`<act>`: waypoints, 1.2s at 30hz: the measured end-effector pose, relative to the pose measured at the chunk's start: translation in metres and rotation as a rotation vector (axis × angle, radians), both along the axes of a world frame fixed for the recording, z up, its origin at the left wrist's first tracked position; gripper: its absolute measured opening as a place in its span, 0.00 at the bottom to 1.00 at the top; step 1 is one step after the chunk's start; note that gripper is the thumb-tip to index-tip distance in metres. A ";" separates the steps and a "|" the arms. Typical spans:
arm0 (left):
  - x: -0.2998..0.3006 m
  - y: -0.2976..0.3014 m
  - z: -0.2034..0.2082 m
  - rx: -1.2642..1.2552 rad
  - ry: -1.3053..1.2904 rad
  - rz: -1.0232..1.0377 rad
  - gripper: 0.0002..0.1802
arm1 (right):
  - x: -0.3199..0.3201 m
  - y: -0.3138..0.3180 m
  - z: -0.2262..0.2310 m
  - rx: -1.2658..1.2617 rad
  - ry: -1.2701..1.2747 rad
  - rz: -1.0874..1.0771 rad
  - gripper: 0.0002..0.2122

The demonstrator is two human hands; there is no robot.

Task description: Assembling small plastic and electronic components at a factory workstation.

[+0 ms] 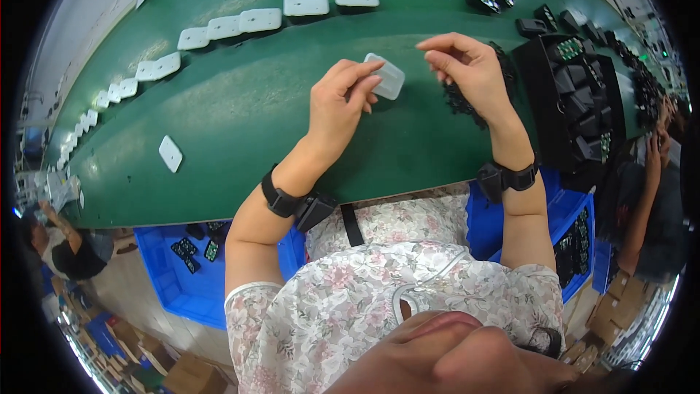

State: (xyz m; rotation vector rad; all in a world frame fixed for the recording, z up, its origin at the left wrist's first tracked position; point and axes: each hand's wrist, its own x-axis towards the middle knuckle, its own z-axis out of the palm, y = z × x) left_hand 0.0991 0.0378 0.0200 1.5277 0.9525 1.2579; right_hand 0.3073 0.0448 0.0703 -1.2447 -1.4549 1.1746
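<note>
Nearest, a blue plastic bin [179, 292] with black-and-green parts [185, 249] sits below the green tabletop [255, 131]. Over it, the left hand [337, 98] pinches a translucent, rounded-rectangular plastic piece [391, 82] by its left side. The right hand [472, 76] is curled nearby; whether it grips anything, I cannot tell. Beyond, white rounded-rectangular plates [260, 20] form a curved row.

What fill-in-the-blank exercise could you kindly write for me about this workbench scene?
1. The tabletop is coloured ____.
2. The hand holding the translucent piece is the person's ____ one.
3. Both wristbands are coloured ____.
4. The bins below the tabletop's near edge are coloured ____.

Missing words: green; left; black; blue.
</note>
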 end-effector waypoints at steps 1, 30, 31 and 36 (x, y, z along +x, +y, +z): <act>0.000 0.000 0.002 -0.001 0.005 0.018 0.10 | -0.012 0.003 -0.001 -0.001 0.005 0.018 0.02; -0.005 -0.001 0.007 0.179 0.039 0.125 0.08 | -0.048 -0.005 -0.014 0.042 -0.035 0.056 0.04; -0.006 -0.001 0.006 0.212 0.059 0.115 0.09 | -0.049 -0.005 -0.014 -0.012 0.034 0.060 0.04; 0.000 -0.006 0.015 -0.070 -0.210 0.112 0.12 | -0.049 -0.006 -0.011 -0.048 0.128 0.026 0.03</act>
